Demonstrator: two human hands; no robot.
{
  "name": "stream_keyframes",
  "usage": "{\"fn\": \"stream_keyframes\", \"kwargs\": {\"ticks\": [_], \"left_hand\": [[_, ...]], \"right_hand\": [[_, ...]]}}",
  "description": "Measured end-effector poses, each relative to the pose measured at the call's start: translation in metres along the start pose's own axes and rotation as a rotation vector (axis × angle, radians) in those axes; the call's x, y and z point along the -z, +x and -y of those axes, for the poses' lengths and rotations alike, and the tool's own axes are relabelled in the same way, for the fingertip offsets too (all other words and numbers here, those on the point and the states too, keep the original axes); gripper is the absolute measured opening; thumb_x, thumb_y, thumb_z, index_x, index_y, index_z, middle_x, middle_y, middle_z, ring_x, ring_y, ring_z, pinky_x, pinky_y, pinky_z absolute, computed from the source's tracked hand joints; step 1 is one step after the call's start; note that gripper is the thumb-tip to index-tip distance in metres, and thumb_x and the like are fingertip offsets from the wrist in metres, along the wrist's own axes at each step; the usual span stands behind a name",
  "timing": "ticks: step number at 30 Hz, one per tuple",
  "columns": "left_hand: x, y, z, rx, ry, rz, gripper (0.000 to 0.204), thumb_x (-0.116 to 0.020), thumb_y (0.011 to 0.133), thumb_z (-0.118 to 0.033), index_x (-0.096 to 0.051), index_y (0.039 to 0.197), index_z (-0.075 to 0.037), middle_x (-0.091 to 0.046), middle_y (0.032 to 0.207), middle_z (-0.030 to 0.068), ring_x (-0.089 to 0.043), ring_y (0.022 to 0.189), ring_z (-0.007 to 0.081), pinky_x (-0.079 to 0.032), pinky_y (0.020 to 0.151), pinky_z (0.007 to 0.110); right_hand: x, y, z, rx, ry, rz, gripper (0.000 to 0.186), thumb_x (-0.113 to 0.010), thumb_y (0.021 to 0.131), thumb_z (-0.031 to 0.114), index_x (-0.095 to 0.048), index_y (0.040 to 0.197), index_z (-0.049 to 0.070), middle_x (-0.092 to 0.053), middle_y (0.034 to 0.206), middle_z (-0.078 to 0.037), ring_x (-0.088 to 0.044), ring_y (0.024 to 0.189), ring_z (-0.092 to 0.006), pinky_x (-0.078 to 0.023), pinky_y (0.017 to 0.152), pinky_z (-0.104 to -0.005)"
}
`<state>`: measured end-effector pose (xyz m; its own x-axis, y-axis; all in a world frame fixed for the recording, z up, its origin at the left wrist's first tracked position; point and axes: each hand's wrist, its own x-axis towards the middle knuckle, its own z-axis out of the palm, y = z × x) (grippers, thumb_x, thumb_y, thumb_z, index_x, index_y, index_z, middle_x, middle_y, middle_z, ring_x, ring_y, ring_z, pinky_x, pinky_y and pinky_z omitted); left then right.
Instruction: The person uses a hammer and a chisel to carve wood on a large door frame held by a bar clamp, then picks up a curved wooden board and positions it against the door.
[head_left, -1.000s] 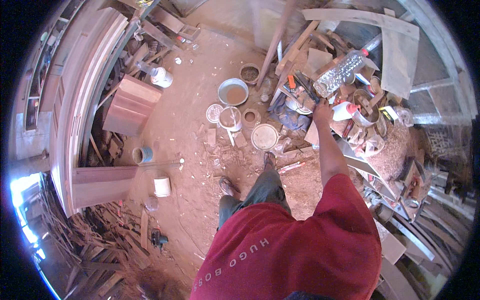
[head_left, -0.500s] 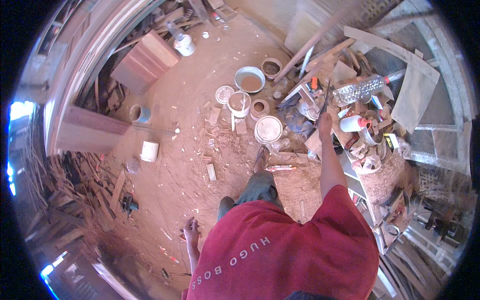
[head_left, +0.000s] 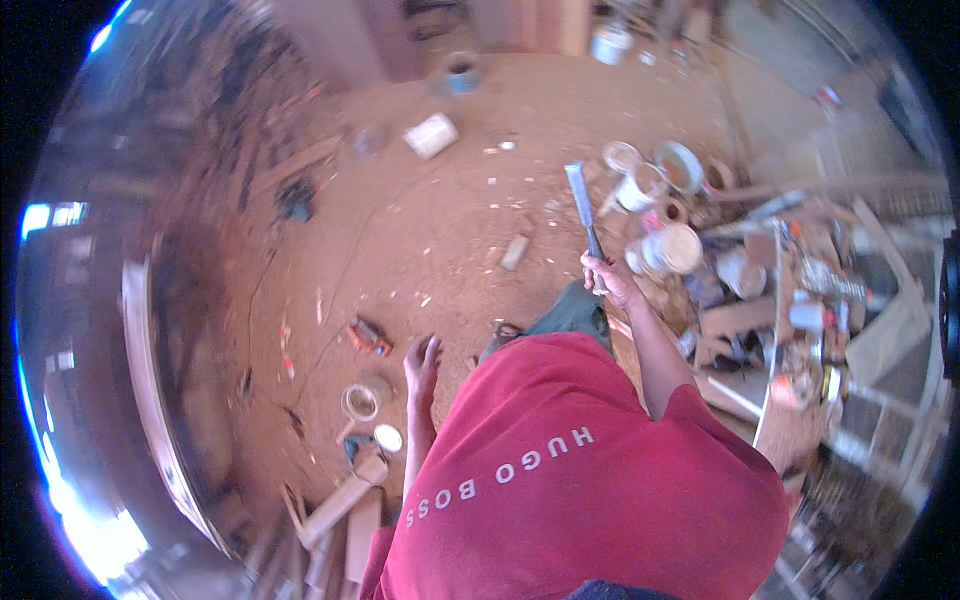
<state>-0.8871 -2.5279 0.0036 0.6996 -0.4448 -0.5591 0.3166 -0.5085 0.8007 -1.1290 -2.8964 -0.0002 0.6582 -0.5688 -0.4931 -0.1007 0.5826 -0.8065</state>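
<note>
My right hand (head_left: 612, 280) is closed round the handle of a chisel (head_left: 579, 195). Its long, flat grey blade points up and away, over the floor, and the butt of the handle shows below my fist. Low on the left, my left hand (head_left: 424, 358) hangs over the floor, its fingers loosely stretched, with nothing seen in it. Beyond my right hand stand a lidded white bucket (head_left: 672, 250) and an open paint bucket (head_left: 643, 186) with a stick-like piece beside it.
A cluttered workbench (head_left: 783, 440) runs along my right, with a clear plastic bottle (head_left: 832, 283) on it. An orange power tool (head_left: 369, 337) and a ring-shaped roll (head_left: 360, 402) lie left of my left hand. A white container (head_left: 432, 136) lies farther off, and boards (head_left: 340, 505) lie lower left.
My body and view have turned left, away from the bench. My right hand has come away from the bench clutter with the chisel, now held out over the floor. My left hand has risen in view.
</note>
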Motion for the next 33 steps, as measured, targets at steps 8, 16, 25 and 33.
{"fn": "stream_keyframes", "kwargs": {"ticks": [8,16,25,33], "left_hand": [[0.126,-0.002,-0.171,-0.503,-0.58,-0.181,0.044,-0.064,0.096,-0.022,-0.054,0.132,0.001,-0.065,0.123,0.0115,-0.06,0.112,0.0155,-0.05,0.091,0.03],[0.303,0.033,-0.118,-0.313,-0.681,-0.434,0.031,-0.067,0.094,-0.022,-0.068,0.113,0.002,-0.071,0.1,0.0061,-0.067,0.089,0.0129,-0.054,0.08,0.029],[0.487,0.114,-0.081,-0.183,-0.869,-0.801,0.024,-0.065,0.095,-0.019,-0.07,0.103,0.003,-0.072,0.092,0.007,-0.068,0.084,0.0136,-0.055,0.078,0.028],[0.62,0.175,-0.115,-0.181,-1.013,-0.966,0.022,-0.067,0.094,-0.017,-0.069,0.098,0.005,-0.073,0.087,0.0114,-0.069,0.074,0.0145,-0.058,0.07,0.026]], "right_hand": [[-0.294,0.037,0.029,-0.162,-0.542,0.768,0.032,-0.079,0.08,0.029,-0.067,0.099,0.006,-0.058,0.066,0.002,-0.053,0.055,-0.0071,-0.039,0.05,-0.0236],[-0.497,0.123,-0.032,-0.527,-0.835,1.144,0.031,-0.082,0.076,0.022,-0.068,0.1,0.007,-0.059,0.069,0.003,-0.054,0.058,-0.0056,-0.04,0.05,-0.0214],[-0.767,0.232,-0.067,-0.743,-1.033,1.453,0.035,-0.084,0.076,0.032,-0.07,0.099,0.009,-0.06,0.073,0.004,-0.054,0.06,-0.0066,-0.04,0.052,-0.0227],[-0.93,0.317,-0.089,-0.865,-0.76,1.419,0.031,-0.077,0.082,0.026,-0.065,0.103,0.006,-0.059,0.07,0.001,-0.055,0.055,-0.0087,-0.04,0.047,-0.023]]}}
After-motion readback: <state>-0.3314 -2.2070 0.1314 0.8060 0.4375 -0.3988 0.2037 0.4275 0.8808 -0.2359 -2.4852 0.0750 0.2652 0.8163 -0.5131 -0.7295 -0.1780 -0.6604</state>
